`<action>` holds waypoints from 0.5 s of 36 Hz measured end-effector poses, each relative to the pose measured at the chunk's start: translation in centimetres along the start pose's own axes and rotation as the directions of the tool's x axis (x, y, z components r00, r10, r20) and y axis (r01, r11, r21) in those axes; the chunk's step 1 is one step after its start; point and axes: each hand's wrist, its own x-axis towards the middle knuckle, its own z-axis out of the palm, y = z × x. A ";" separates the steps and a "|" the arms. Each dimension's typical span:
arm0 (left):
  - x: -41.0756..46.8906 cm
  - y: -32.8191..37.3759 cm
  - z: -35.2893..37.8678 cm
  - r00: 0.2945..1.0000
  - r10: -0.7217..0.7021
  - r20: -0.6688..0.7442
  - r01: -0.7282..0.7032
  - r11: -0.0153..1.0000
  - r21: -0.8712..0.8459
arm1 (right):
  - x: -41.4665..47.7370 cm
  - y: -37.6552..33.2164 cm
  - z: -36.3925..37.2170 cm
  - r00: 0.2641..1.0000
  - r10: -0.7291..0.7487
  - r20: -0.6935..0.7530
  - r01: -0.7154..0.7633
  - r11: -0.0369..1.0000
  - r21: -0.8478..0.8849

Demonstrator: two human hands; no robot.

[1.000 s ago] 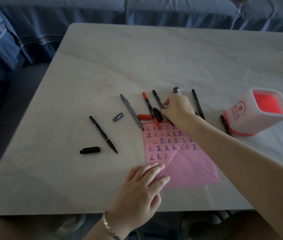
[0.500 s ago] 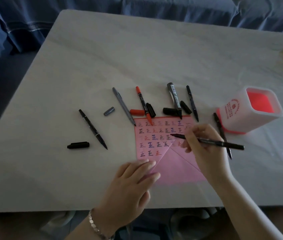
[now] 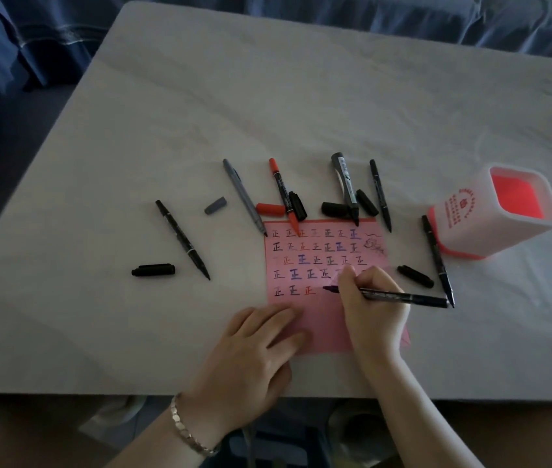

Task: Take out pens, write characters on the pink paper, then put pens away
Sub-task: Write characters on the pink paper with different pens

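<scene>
The pink paper (image 3: pixel 315 251) lies flat on the table, with rows of written characters. My right hand (image 3: pixel 371 305) grips a thin black pen (image 3: pixel 403 295), its tip on the paper's bottom row beside a red character. My left hand (image 3: pixel 254 346) presses flat on the paper's lower left corner. Uncapped pens lie around the paper's top edge: a grey pen (image 3: pixel 244 195), a red pen (image 3: pixel 283 195), a thick black marker (image 3: pixel 344 184) and two thin black pens (image 3: pixel 380 194) (image 3: pixel 436 258). Another black pen (image 3: pixel 181 238) lies to the left.
A white and red pen holder (image 3: pixel 490 224) stands at the right. Loose caps lie about: black cap (image 3: pixel 153 270), grey cap (image 3: pixel 215 205), red cap (image 3: pixel 269 209), black cap (image 3: pixel 414 275). Blue fabric runs behind the marble table (image 3: pixel 268 106).
My right hand took a black pen from above the paper and brought its tip down to the bottom row. The paper's folded part now lies flat. My left hand stayed at the lower left corner.
</scene>
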 end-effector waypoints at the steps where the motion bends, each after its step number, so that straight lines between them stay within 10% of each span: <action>1: 0.0 0.0 0.0 1.000 -0.002 -0.002 0.002 1.000 -0.001 | 0.0 0.0 0.0 1.000 -0.003 -0.007 0.003 1.000 0.003; 18: 0.0 0.0 -0.1 1.000 -0.010 0.022 0.009 1.000 0.009 | 0.1 0.0 0.1 0.999 -0.031 0.037 0.033 0.999 -0.035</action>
